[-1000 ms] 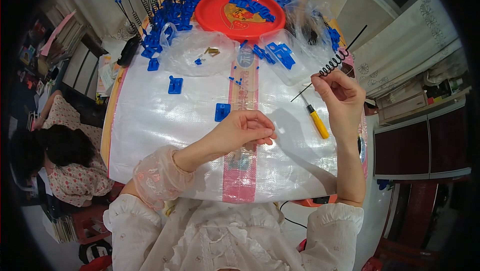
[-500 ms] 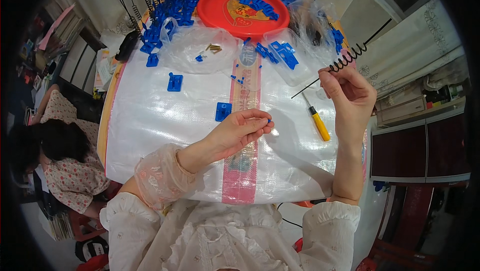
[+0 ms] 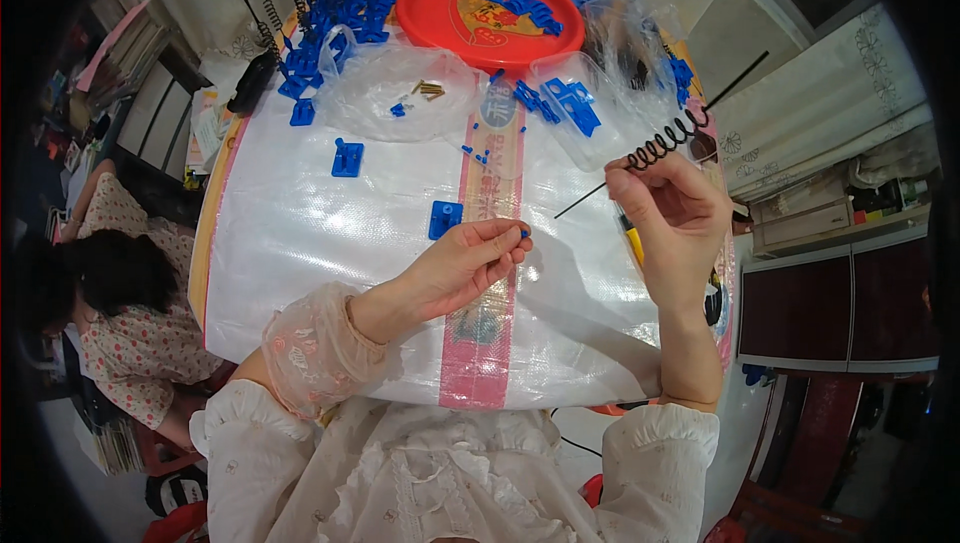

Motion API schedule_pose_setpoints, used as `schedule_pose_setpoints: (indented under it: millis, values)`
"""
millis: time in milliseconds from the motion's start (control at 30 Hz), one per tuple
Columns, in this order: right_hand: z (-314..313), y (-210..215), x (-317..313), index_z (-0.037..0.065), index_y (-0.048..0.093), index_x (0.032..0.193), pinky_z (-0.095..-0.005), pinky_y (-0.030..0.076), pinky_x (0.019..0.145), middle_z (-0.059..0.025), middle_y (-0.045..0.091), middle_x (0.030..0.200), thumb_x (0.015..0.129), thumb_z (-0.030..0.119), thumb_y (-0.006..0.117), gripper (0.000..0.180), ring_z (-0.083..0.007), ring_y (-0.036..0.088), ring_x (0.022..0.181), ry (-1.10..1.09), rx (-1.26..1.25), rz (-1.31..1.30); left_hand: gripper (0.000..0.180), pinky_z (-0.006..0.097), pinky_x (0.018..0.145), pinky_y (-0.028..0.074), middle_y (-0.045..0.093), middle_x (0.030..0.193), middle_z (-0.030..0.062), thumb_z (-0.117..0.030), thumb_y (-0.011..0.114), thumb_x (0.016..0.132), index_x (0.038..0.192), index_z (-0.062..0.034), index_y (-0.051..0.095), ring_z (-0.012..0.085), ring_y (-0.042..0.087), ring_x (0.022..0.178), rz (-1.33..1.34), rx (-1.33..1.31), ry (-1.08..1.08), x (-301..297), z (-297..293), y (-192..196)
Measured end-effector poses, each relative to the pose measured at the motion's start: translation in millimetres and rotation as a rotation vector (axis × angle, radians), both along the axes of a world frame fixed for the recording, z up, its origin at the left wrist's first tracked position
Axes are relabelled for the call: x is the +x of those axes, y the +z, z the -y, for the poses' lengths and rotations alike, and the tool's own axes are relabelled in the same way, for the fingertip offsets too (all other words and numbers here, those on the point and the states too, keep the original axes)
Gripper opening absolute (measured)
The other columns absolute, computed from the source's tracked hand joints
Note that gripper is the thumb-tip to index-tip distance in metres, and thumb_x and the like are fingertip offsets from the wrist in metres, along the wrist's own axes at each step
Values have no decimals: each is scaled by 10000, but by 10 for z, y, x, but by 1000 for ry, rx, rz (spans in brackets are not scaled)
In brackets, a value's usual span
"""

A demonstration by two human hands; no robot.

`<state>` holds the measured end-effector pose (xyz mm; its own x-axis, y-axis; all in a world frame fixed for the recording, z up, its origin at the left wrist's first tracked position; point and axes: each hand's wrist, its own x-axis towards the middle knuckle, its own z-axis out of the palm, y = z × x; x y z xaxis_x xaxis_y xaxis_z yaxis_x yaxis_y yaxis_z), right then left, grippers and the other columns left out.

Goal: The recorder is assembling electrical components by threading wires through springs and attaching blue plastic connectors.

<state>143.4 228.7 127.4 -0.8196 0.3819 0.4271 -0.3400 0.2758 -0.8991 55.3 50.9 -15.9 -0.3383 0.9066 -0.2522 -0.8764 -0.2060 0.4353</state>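
Note:
Over the middle of the table my left hand (image 3: 478, 255) pinches a tiny blue plastic cap (image 3: 524, 234) between thumb and fingertip. My right hand (image 3: 675, 218) grips a black coil spring (image 3: 662, 145) at the lower end of its coils. One straight end of the spring slants down toward the cap, apart from it; the other end points up to the right. Just beyond my left hand lies a square blue plastic base (image 3: 445, 220) with a raised post. Another blue base (image 3: 347, 158) sits farther left. A yellow-handled screwdriver (image 3: 634, 241) is partly hidden behind my right hand.
A red tray (image 3: 420, 31) with blue parts stands at the back. Left of it crowd several blue bases with springs (image 3: 335, 13). A clear bag (image 3: 365, 103) holds brass pins (image 3: 430, 89). Small blue caps (image 3: 482, 157) lie mid-table. Another person (image 3: 140, 313) sits at the left.
My right hand has moved left and slightly down with the spring, bringing its straight end closer to the cap. My left hand has shifted slightly left, still pinching the cap.

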Motion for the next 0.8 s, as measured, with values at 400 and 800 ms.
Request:
schedule_pose_setpoints:
  millis: [400, 800]
  values:
    - [106, -140, 4, -33, 667, 890, -229, 505, 732, -28, 674, 840, 870, -47, 752, 89, -70, 639, 786, 65, 5, 86, 240, 127, 781, 575, 644, 1079, 53, -137, 598, 1037, 1229, 5, 620, 47, 636, 894, 2, -22, -7, 25, -2, 55]
    - [145, -213, -23, -27, 636, 897, -238, 523, 738, -45, 687, 847, 893, -34, 734, 99, -91, 667, 795, 94, -11, 92, 255, 140, 781, 574, 637, 1085, 58, -136, 605, 1034, 1241, 13, 613, 57, 632, 900, 5, -22, 11, 17, 1, 23]
